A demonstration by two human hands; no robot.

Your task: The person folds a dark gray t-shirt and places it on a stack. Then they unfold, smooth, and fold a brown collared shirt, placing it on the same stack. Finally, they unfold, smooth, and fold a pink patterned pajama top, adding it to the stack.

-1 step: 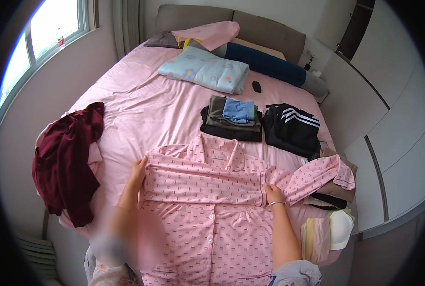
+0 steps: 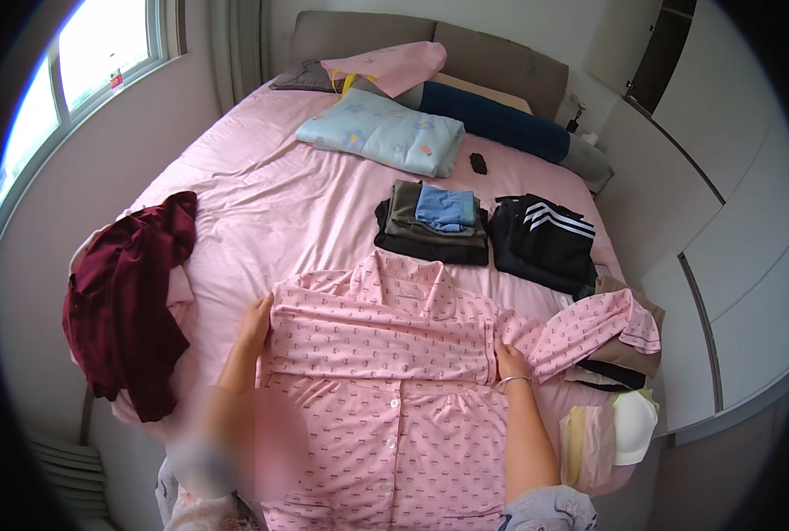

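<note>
A pink pajama top (image 2: 447, 434) with a small dark print, a collar and white buttons lies front up before me. One sleeve is folded across its chest; the other stretches out to the right, over a pile of folded clothes. My left hand (image 2: 256, 320) grips the folded edge at the left side, its fingertips partly hidden by the cloth. At the opposite side, my right hand (image 2: 511, 363), with a bracelet on the wrist, is closed on the fabric near the base of the outstretched sleeve. A blurred patch covers part of my left forearm.
A dark red garment (image 2: 129, 305) lies heaped at the bed's left edge. Beyond the top are folded clothes with a blue piece (image 2: 446, 207) uppermost, and black striped clothing (image 2: 545, 243). Bras (image 2: 633, 427) lie at the right edge. Farther back rest a light blue quilt (image 2: 381, 133) and a dark blue bolster (image 2: 492, 119).
</note>
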